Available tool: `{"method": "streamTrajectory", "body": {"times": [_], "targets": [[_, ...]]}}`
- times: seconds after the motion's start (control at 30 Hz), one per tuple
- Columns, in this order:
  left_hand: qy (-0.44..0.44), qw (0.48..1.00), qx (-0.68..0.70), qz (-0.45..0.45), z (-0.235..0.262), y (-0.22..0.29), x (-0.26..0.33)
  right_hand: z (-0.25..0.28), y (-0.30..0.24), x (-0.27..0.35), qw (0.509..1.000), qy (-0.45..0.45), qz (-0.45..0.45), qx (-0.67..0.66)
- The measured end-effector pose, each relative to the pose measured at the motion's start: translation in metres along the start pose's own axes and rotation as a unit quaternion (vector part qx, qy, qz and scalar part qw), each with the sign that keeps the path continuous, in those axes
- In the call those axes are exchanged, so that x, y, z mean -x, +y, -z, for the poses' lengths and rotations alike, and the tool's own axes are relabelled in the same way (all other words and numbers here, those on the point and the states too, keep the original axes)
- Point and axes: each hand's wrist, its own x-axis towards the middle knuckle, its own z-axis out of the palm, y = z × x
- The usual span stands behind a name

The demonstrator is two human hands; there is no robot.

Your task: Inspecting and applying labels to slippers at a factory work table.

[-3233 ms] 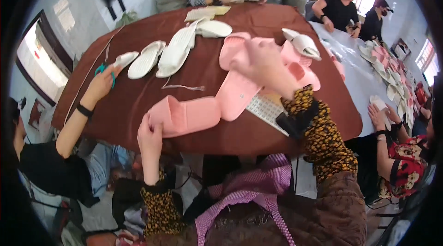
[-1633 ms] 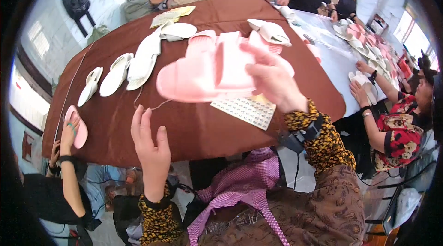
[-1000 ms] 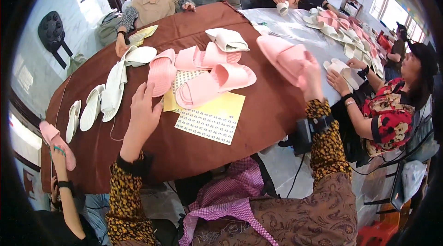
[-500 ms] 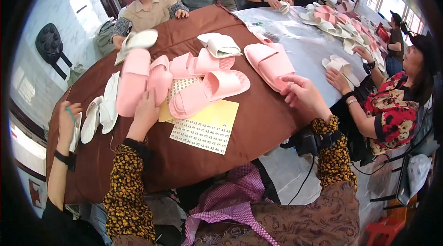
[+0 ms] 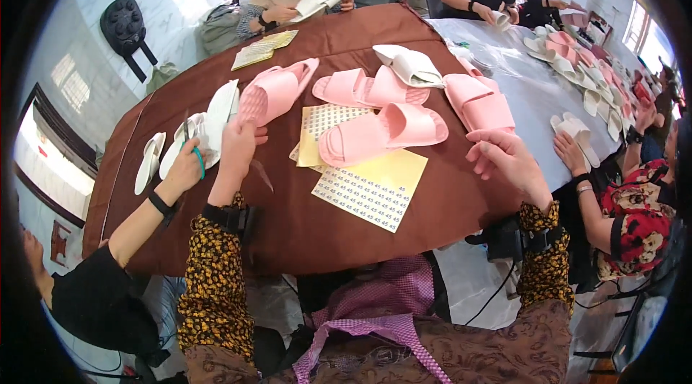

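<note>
My left hand (image 5: 241,148) has its fingers closed at the lower end of a pair of pink slippers (image 5: 275,96), tilted beside white slippers (image 5: 216,121). My right hand (image 5: 508,161) is loosely curled with fingers apart, just below another pink pair (image 5: 481,103), and I see nothing in it. Between my hands a pink slipper pair (image 5: 386,133) lies partly over yellow-edged sheets of printed number stickers (image 5: 371,189). Behind it are more pink slippers (image 5: 371,87) and a white slipper pair (image 5: 411,65). A thin clear strip (image 5: 262,175) hangs below my left hand.
Close to my left arm, a co-worker's hand (image 5: 186,166) holds teal-handled scissors (image 5: 198,153). Across the brown-covered table (image 5: 288,240), a person handles white slippers (image 5: 317,3) near more sticker sheets (image 5: 263,49). At right, co-workers sit by a slipper pile (image 5: 577,67).
My left hand has carried the pink slippers rightward and turned them. My right hand has drawn off the pink pair. The co-worker's scissors came nearer my left hand. The view has shifted left.
</note>
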Motion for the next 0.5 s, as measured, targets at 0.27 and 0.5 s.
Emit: {"method": "streamTrajectory", "body": {"times": [0.27,0.5], "targets": [[-0.03,0.928,0.339,0.152,0.051,0.034,0.05,-0.055,-0.049,-0.026,0.99,-0.11,0.075,0.053],[-0.009,0.928,0.324,0.187,0.089,0.016,0.093,-0.096,-0.081,-0.096,0.95,-0.12,0.242,0.156]]}}
